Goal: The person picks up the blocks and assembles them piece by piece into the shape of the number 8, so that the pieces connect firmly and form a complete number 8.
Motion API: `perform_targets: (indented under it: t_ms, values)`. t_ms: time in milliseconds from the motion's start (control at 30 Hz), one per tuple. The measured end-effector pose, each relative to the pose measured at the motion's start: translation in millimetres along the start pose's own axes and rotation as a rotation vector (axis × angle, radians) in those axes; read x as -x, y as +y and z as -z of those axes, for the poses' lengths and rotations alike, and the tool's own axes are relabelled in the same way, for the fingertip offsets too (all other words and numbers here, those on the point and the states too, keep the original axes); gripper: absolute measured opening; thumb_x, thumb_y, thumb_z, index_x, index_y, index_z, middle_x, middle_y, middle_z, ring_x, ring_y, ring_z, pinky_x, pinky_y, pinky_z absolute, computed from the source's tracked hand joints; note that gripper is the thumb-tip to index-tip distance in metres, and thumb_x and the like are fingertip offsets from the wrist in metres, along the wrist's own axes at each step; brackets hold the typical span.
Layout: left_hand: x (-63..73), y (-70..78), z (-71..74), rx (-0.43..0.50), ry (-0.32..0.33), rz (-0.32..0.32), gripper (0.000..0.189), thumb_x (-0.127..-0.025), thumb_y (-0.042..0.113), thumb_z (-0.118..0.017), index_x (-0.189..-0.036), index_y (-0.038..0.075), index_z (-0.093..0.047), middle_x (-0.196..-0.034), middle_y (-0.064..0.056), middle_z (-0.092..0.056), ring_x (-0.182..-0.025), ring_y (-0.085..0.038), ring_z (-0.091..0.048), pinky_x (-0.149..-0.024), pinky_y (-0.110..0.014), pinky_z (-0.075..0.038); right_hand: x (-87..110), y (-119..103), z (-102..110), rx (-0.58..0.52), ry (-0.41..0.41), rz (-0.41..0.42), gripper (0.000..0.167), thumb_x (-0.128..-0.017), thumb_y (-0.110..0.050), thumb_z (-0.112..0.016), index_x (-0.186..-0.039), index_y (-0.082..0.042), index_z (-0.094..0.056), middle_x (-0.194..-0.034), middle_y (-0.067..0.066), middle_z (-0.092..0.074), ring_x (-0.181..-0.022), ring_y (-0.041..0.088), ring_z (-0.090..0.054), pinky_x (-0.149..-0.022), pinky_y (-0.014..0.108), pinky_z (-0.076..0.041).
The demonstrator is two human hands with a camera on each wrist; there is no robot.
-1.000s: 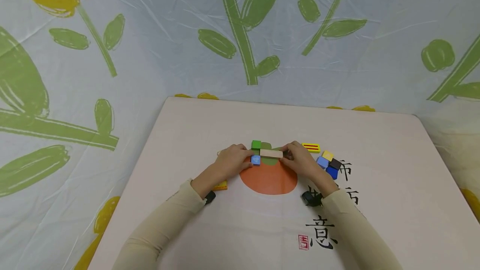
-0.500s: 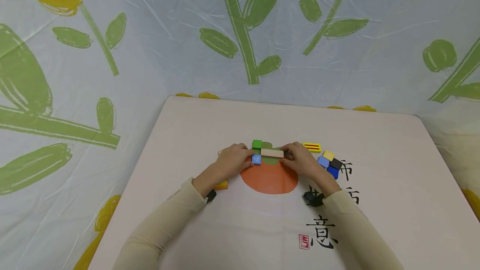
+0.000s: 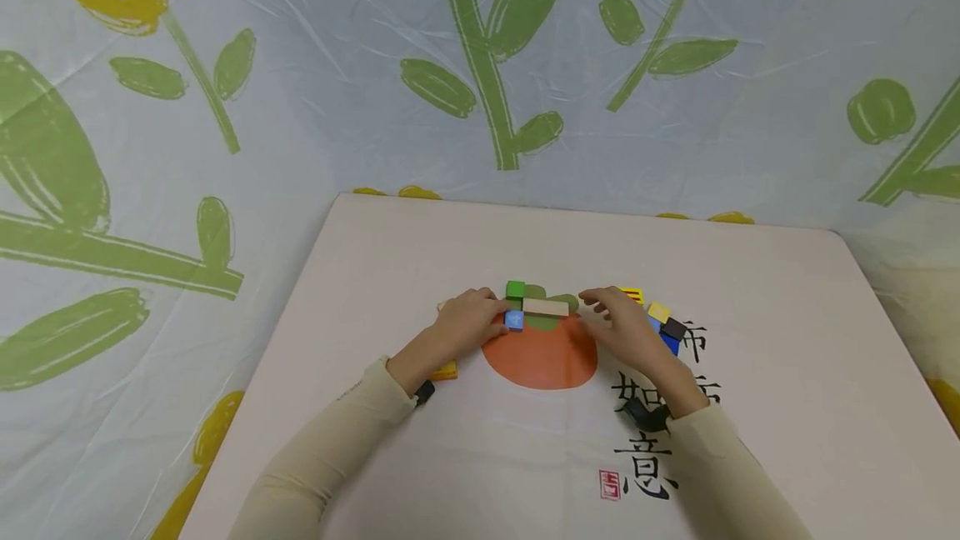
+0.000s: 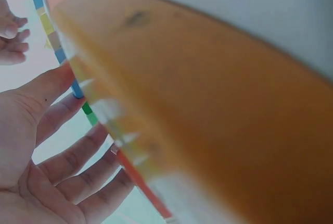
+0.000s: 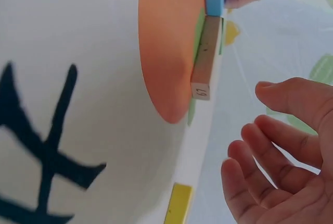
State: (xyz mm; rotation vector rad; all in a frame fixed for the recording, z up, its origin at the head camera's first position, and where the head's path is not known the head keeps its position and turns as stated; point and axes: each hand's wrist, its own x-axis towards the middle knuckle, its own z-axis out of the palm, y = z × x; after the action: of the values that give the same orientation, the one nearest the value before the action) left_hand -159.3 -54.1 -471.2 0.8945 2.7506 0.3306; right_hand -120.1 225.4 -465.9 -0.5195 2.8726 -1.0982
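Note:
A pale wooden plank (image 3: 546,307) lies across the green and orange print on the table. At its left end is a light blue cube (image 3: 513,321), and a green block (image 3: 515,289) stands just behind. My left hand (image 3: 463,319) pinches the light blue cube at its left side between thumb and index finger. My right hand (image 3: 626,327) is apart from the plank's right end, thumb and fingers spread, holding nothing. The right wrist view shows a gap between this hand (image 5: 281,156) and the plank's numbered end (image 5: 201,90).
Right of my right hand lie a yellow block with red stripes (image 3: 632,295), a yellow cube (image 3: 659,312), a black block (image 3: 673,328) and a blue block (image 3: 670,345). A yellow-orange block (image 3: 446,371) sits beside my left wrist, large and blurred in the left wrist view.
My right hand has let go of the plank's right end and moved right and slightly toward me, its fingers opening. My left hand and the blocks stay in place.

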Motion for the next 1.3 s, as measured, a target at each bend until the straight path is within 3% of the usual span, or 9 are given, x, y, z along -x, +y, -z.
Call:
perform_targets:
  t_ms: [333,533,1067,1300]
  values:
    - [1.4,-1.3,-3.9,0.024,0.023,-0.006,0.044,-0.097,0.035,-0.067,-0.137,0.016,-0.063,-0.123,-0.009,-0.062,-0.109,-0.026,-0.059,-0.087,-0.042,-0.052,23.8,4.4,16.3,0.049,0.171,0.07,0.036,-0.088,-0.001,-0.075,-0.122,0.002,-0.065,-0.11,0.016,-0.064,-0.093,0.033,-0.062,-0.077,0.05,-0.053]
    - [2.2,-1.5,-3.6,0.021,0.035,-0.024,0.042,-0.098,0.032,-0.067,-0.136,0.016,-0.064,-0.123,-0.01,-0.063,-0.11,-0.027,-0.06,-0.09,-0.042,-0.051,31.8,12.0,28.5,0.075,0.242,0.054,0.034,-0.086,0.001,-0.076,-0.119,0.002,-0.066,-0.106,0.016,-0.064,-0.091,0.035,-0.062,-0.074,0.052,-0.053]
    - [2.3,-0.2,-2.6,0.022,0.021,-0.01,0.044,-0.098,0.035,-0.067,-0.137,0.016,-0.063,-0.122,-0.009,-0.062,-0.108,-0.025,-0.059,-0.086,-0.04,-0.052,59.1,50.3,59.3,0.129,0.26,-0.135,0.033,-0.096,-0.01,-0.068,-0.126,0.001,-0.063,-0.116,0.022,-0.058,-0.099,0.04,-0.058,-0.079,0.056,-0.049]
    - [1.1,-0.6,-1.9,0.022,0.017,-0.009,0.044,-0.098,0.035,-0.066,-0.137,0.015,-0.063,-0.122,-0.009,-0.062,-0.107,-0.025,-0.059,-0.087,-0.039,-0.051,69.6,70.4,68.7,0.123,0.211,-0.212,0.033,-0.099,-0.014,-0.064,-0.127,0.003,-0.061,-0.119,0.025,-0.056,-0.101,0.043,-0.057,-0.08,0.06,-0.049]
